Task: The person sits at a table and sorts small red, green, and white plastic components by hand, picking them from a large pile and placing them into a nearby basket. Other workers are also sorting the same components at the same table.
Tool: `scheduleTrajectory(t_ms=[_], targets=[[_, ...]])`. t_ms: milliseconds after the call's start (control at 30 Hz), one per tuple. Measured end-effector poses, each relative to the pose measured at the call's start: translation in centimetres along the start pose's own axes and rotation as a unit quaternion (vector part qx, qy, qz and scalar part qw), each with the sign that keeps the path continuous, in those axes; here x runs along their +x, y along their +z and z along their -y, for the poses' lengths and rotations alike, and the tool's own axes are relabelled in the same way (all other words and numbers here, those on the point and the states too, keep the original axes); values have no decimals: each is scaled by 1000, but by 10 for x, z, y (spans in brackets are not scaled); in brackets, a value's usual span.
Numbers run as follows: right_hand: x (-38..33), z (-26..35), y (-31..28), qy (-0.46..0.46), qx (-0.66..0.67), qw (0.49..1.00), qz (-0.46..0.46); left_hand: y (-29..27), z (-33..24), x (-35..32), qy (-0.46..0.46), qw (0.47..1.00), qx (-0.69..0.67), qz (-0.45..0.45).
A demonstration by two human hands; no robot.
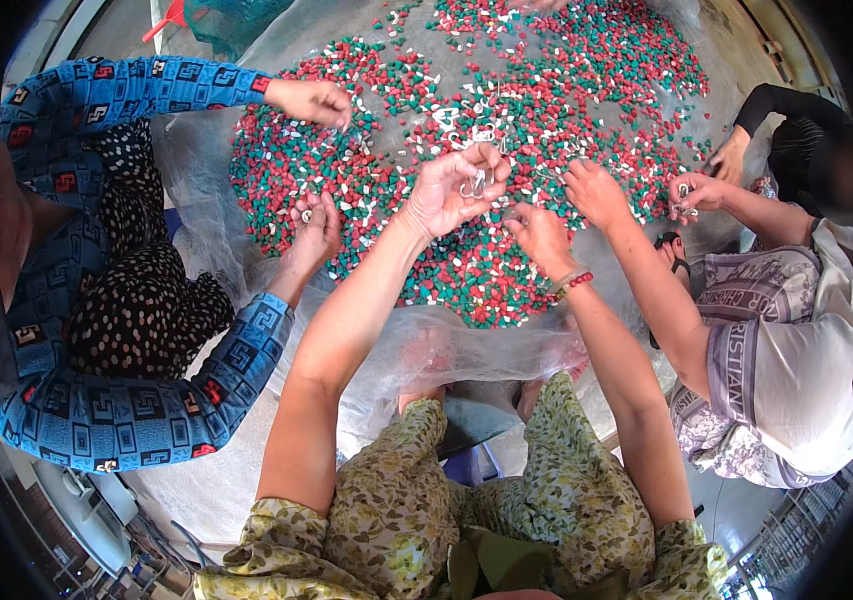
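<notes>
My left hand (447,195) is raised over the pile, its fingers curled around a few small hooks (474,185) that look white and metallic. To its right, my right hand (541,238), with a beaded bracelet (571,284) at the wrist, reaches low over the pieces. Its fingertips are bent together, and whatever is between them is too small to make out. Beneath both hands spreads a wide heap of small red, green and white pieces (467,275). White hook-shaped pieces (467,128) lie in a loose cluster just beyond my left hand.
Clear plastic sheeting (417,340) lies under the heap and over its near edge. At left, a person in a blue patterned sleeve (137,95) works the pile with both hands; at right, another's hand (597,193) reaches in beside mine. A green net (237,22) is at the far left.
</notes>
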State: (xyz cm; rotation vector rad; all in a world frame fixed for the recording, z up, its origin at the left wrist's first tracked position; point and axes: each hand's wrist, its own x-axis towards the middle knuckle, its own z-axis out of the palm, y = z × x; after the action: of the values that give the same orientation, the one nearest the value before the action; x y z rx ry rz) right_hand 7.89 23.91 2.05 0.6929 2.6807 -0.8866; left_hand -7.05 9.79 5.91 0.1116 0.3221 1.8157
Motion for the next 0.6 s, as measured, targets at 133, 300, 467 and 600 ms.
scheduleTrajectory(t_ms=[133,300,467,600], targets=[[7,-20,-2,15,178,981,-73,-8,8,-5,-34,997,22,-66],[-10,39,-51,-60,163,982,-75,-35,29,-23,-70,986,39,-143],[-34,91,-54,-198,-33,979,24,-69,92,-42,-75,968,-97,-220],[-58,92,-43,-265,-124,954,71,-26,106,-47,-76,959,-169,-216]])
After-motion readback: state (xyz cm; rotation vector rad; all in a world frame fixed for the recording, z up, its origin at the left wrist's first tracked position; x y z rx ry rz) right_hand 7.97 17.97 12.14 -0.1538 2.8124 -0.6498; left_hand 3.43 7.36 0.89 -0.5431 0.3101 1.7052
